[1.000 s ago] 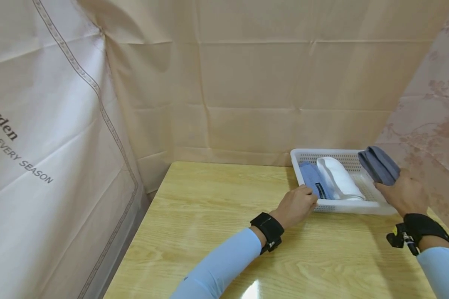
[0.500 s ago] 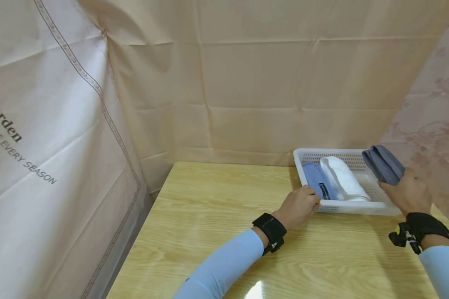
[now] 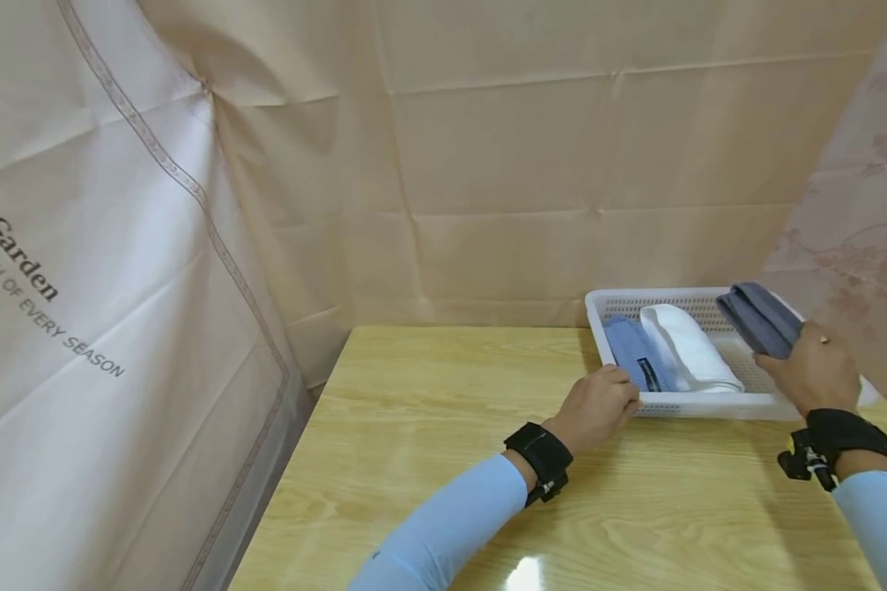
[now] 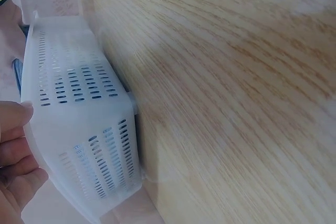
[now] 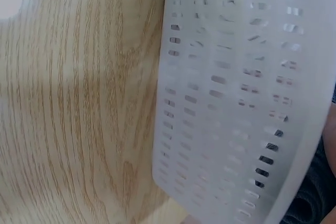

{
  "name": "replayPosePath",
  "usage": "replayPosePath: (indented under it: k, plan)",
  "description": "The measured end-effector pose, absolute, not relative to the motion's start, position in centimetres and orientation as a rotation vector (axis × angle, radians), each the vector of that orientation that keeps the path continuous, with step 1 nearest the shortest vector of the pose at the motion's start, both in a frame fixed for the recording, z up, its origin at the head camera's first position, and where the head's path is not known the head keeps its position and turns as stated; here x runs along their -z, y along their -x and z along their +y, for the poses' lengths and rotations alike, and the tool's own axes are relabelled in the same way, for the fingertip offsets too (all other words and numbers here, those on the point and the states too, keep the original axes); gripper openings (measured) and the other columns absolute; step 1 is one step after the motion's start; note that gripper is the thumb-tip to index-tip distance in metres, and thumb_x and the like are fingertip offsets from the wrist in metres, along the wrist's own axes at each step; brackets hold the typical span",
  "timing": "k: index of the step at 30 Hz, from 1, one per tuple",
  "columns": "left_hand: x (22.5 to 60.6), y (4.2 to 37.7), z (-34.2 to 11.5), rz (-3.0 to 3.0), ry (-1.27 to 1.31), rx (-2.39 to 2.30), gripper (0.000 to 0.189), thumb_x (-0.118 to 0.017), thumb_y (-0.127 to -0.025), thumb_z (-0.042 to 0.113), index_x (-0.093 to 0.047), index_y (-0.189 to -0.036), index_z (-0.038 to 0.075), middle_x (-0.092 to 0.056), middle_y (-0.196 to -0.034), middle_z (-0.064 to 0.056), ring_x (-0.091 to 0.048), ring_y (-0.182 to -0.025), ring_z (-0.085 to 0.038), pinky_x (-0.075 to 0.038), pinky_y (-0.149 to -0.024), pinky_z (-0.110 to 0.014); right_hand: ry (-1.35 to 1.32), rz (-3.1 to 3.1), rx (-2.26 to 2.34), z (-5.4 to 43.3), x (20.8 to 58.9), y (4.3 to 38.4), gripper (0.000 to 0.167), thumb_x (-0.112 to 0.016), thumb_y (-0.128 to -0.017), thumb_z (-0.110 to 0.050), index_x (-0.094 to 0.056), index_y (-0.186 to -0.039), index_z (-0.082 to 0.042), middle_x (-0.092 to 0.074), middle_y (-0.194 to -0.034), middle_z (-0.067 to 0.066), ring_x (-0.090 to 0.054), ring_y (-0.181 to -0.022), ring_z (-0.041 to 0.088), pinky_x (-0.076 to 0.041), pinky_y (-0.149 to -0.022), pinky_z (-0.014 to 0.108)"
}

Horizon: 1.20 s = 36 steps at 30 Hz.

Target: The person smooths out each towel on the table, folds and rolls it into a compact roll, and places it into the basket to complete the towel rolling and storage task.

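A white perforated plastic basket (image 3: 710, 405) stands at the back right of the table. My left hand (image 3: 593, 407) grips its near left corner; in the left wrist view, thumb and fingers (image 4: 21, 163) are at the rim. Inside lie a folded blue towel (image 3: 627, 349) with a dark label and, right of it, a folded white towel (image 3: 683, 349). My right hand (image 3: 820, 369) holds a folded dark grey towel (image 3: 763, 320) over the basket's right part. In the right wrist view, the basket wall hides most of that hand, and the dark towel (image 5: 310, 195) shows beyond the rim.
The wood-grain table (image 3: 443, 410) stretches left and forward of the basket. A beige cloth (image 3: 488, 189) hangs behind it, a printed white cloth (image 3: 118, 287) on the left, and a pink floral cloth (image 3: 857, 238) close on the right of the basket.
The head view has shifted slightly. Both hands keep their holds, and the dark grey towel stays over the basket's right part. More of the basket's right end shows beside the right hand.
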<state>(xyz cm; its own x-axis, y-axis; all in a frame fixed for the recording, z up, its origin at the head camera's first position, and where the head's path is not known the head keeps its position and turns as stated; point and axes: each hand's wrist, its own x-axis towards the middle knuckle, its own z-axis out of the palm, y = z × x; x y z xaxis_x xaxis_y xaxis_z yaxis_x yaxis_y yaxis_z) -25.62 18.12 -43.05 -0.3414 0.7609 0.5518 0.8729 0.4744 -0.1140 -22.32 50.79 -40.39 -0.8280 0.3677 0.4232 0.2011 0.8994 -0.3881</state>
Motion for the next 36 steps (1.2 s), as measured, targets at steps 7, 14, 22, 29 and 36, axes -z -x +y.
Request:
replayPosePath:
  k: [7,14,22,29,36]
  plan:
    - [43.4,25.3,18.1,-2.178,1.354,0.271,0.016,-0.067,-0.102,0.026,-0.080,-0.095,0.023,-0.064,-0.092,0.010,-0.055,-0.086,-0.003,-0.042,-0.079,-0.008,0.382,-2.602,-0.437,50.9,41.2,22.3,0.072,-0.077,-0.087,-0.023,-0.036,-0.116,0.029,-0.045,-0.092,0.058,-0.051,-0.065,0.067,-0.042,-0.053,0.069]
    - [43.0,25.6,18.4,-2.152,1.341,0.243,0.019,-0.065,-0.103,0.025,-0.079,-0.092,0.024,-0.065,-0.092,0.011,-0.055,-0.087,-0.003,-0.043,-0.079,-0.008,0.501,-2.683,-0.395,50.9,40.8,22.8,0.073,-0.072,-0.090,-0.025,-0.035,-0.116,0.032,-0.044,-0.094,0.058,-0.052,-0.076,0.068,-0.044,-0.058,0.068]
    - [42.9,25.5,18.4,-2.179,1.337,0.234,0.019,-0.065,-0.104,0.025,-0.080,-0.094,0.024,-0.065,-0.092,0.011,-0.054,-0.086,-0.002,-0.043,-0.079,-0.008,0.559,-2.802,-0.413,51.2,40.7,23.3,0.081,-0.069,-0.094,-0.027,-0.028,-0.122,0.037,-0.042,-0.097,0.058,-0.052,-0.080,0.069,-0.045,-0.062,0.066]
    - [43.1,25.6,18.4,-2.180,1.330,0.222,0.018,-0.065,-0.103,0.025,-0.081,-0.094,0.025,-0.064,-0.091,0.011,-0.054,-0.085,-0.002,-0.043,-0.079,-0.008,0.602,-2.880,-0.427,51.0,41.0,23.4,0.092,-0.068,-0.095,-0.031,-0.016,-0.133,0.034,-0.043,-0.100,0.059,-0.050,-0.088,0.071,-0.046,-0.069,0.068]
    - [43.3,25.7,18.4,-2.164,1.330,0.205,0.018,-0.065,-0.103,0.027,-0.080,-0.092,0.025,-0.065,-0.092,0.011,-0.055,-0.086,-0.002,-0.044,-0.080,-0.008,0.655,-2.939,-0.330,50.3,40.8,23.3,0.099,-0.065,-0.098,-0.035,-0.006,-0.141,0.031,-0.042,-0.106,0.061,-0.041,-0.103,0.077,-0.040,-0.085,0.075]
